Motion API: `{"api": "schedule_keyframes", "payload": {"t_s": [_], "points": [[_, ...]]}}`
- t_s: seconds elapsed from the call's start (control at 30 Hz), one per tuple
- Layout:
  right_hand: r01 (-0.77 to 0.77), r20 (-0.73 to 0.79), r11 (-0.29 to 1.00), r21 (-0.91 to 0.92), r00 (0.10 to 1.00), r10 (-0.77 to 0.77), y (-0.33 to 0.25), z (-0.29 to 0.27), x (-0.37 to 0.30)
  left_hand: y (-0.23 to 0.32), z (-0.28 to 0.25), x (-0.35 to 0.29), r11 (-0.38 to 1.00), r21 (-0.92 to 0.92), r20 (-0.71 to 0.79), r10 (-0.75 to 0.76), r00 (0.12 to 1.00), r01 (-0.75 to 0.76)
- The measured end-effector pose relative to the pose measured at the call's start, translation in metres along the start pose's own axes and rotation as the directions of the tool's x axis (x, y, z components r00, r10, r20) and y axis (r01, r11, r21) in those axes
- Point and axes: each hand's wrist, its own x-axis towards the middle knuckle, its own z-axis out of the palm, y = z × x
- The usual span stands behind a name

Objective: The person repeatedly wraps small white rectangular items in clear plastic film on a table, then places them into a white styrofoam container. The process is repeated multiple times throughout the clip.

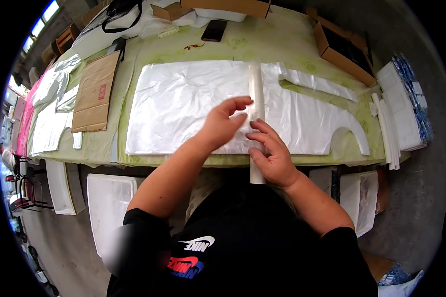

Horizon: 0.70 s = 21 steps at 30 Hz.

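Observation:
A stack of thin white plastic sheets [178,106] lies flat on the table in front of me, with strap-like cut-outs at its right end. A pale, narrow roll [256,89] lies across it from far to near, its near end jutting past the table edge. My left hand [220,124] hovers by the roll's left side, thumb and fingers apart, holding nothing. My right hand [273,159] is at the roll's near part, fingers spread and slightly bent over it; whether the fingertips press on it I cannot tell.
A green patterned cloth covers the table [272,47]. Flat cardboard [95,94] and more white sheets [49,123] lie left. A phone [214,30] sits at the back. An open carton [344,52], pale rolls [385,128] and stacked packs [406,104] are right; white bins [109,203] stand below.

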Motion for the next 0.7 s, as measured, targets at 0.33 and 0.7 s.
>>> {"api": "schedule_keyframes", "payload": {"t_s": [0.33, 0.7], "points": [[0.102, 0.399, 0.989, 0.110, 0.907, -0.138, -0.009, 0.034, 0.040, 0.019, -0.094, -0.006, 0.701, 0.700, -0.067, -0.127, 0.990, 0.137], [0.102, 0.353, 0.974, 0.201, 0.920, -0.169, -0.008, 0.039, 0.044, 0.004, -0.086, 0.076, 0.963, 0.193, -0.244, -0.138, 0.960, 0.187]]}}
